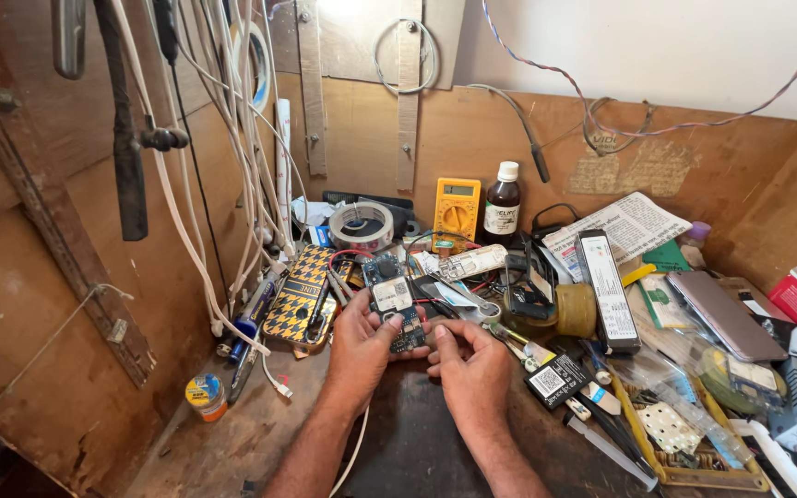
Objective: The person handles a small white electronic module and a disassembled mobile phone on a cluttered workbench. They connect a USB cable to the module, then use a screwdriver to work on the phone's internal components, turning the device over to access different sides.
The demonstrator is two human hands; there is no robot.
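Opened phone worked on amid table clutter

Left hand (pixel 360 346) and right hand (pixel 469 364) both grip the opened phone (pixel 396 309); gold phone case (pixel 299 297), multimeter (pixel 457 208), tape roll (pixel 361 224) crowd close.

- I have one view only, from the camera worn on the head, so no second view overlaps it.
- It looks forward and steeply down over the forearms onto the cluttered workbench (pixel 398 443).
- It sits close: the left hand (pixel 362 343) and right hand (pixel 469 361) lie low at centre.
- The wooden back wall (pixel 472 138) fills the top.
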